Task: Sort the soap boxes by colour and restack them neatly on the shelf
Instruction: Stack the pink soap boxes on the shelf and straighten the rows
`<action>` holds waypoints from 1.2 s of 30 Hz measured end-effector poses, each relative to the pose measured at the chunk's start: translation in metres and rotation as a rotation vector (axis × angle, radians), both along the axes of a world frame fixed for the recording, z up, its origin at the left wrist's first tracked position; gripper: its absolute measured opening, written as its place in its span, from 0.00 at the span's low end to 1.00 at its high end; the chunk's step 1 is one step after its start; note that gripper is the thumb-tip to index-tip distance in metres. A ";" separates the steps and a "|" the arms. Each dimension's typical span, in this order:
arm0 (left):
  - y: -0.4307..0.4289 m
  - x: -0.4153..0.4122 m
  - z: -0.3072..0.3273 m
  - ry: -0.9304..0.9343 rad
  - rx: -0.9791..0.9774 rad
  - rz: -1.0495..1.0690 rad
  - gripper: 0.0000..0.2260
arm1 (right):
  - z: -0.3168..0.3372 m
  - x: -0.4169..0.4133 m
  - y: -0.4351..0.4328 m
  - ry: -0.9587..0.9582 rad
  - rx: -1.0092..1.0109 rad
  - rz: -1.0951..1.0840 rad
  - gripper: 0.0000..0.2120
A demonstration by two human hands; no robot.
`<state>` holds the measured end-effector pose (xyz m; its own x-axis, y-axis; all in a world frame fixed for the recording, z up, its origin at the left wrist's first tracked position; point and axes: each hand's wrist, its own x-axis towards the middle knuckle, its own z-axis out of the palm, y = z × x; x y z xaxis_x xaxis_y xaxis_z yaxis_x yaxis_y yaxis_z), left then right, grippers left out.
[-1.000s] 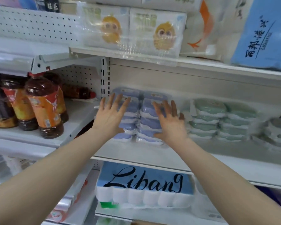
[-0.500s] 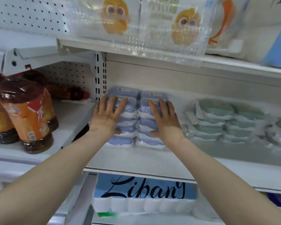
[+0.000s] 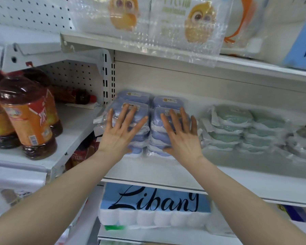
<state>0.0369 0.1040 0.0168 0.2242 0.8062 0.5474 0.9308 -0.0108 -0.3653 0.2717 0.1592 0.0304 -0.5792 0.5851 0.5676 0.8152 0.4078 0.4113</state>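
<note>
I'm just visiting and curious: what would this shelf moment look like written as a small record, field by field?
setting: white metal shop shelf
blue stacks: plastic-wrapped blue soap boxes in two side-by-side columns, more behind
green stacks: plastic-wrapped pale green soap boxes to the right, apart from the blue
left hand: open, fingers spread, flat against the left blue column
right hand: open, fingers spread, flat against the right blue column
neighbouring shelf: dark bottles with orange labels to the left
shelf below: blue pack of paper rolls lettered Libang
sorting state: blue and green look separated
</note>
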 end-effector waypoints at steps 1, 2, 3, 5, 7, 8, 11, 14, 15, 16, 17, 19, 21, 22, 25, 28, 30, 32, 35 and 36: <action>0.002 0.000 0.000 -0.004 -0.008 0.007 0.62 | 0.000 -0.001 0.003 0.010 -0.008 -0.005 0.62; 0.004 -0.001 0.000 -0.002 -0.017 0.014 0.63 | -0.001 -0.002 0.005 0.019 -0.016 -0.008 0.62; 0.006 -0.001 0.000 -0.003 -0.026 0.022 0.63 | 0.000 -0.003 0.008 0.026 -0.027 -0.008 0.62; 0.010 -0.002 0.001 0.001 -0.048 0.043 0.63 | 0.001 -0.006 0.015 0.031 -0.051 -0.003 0.63; 0.015 -0.001 0.003 0.012 -0.066 0.074 0.63 | 0.003 -0.008 0.022 0.036 -0.082 0.007 0.63; 0.017 -0.001 0.003 0.014 -0.066 0.083 0.63 | 0.004 -0.008 0.024 0.040 -0.096 0.007 0.63; 0.017 -0.001 0.004 0.010 -0.047 0.069 0.62 | 0.009 -0.008 0.027 0.038 -0.134 0.000 0.63; 0.011 -0.005 0.008 -0.014 0.011 -0.025 0.56 | 0.011 -0.005 0.022 0.061 -0.151 0.013 0.58; 0.008 -0.007 0.009 -0.030 0.035 -0.064 0.53 | 0.012 -0.004 0.018 0.097 -0.137 0.027 0.53; 0.005 -0.008 0.010 -0.051 0.050 -0.087 0.50 | 0.012 -0.004 0.015 0.140 -0.115 0.037 0.48; 0.002 -0.008 0.012 -0.075 0.058 -0.092 0.47 | 0.014 -0.004 0.011 0.176 -0.097 0.041 0.43; -0.002 -0.010 0.018 -0.126 0.087 -0.070 0.39 | 0.016 -0.003 0.007 0.220 -0.072 0.044 0.38; -0.004 -0.012 0.024 -0.155 0.086 -0.021 0.32 | 0.017 -0.002 0.005 0.236 -0.059 0.049 0.35; -0.003 -0.014 0.025 -0.169 0.084 -0.002 0.29 | 0.016 -0.002 0.004 0.240 -0.064 0.046 0.34; 0.002 -0.015 0.030 -0.250 0.064 0.006 0.25 | 0.016 -0.003 0.007 0.270 -0.094 0.054 0.30; 0.012 -0.015 0.028 -0.309 0.062 -0.049 0.25 | 0.018 -0.008 0.020 0.282 -0.115 0.080 0.26; 0.019 -0.011 0.033 -0.320 0.075 -0.060 0.25 | 0.022 -0.014 0.030 0.288 -0.141 0.104 0.25; 0.023 -0.006 0.042 -0.351 0.013 -0.002 0.24 | 0.025 -0.020 0.038 0.300 -0.158 0.131 0.24; 0.026 -0.009 0.039 -0.343 -0.026 0.050 0.22 | 0.022 -0.021 0.041 0.328 -0.143 0.161 0.23; 0.024 -0.008 0.037 -0.338 -0.004 0.014 0.22 | 0.020 -0.018 0.039 0.329 -0.131 0.163 0.23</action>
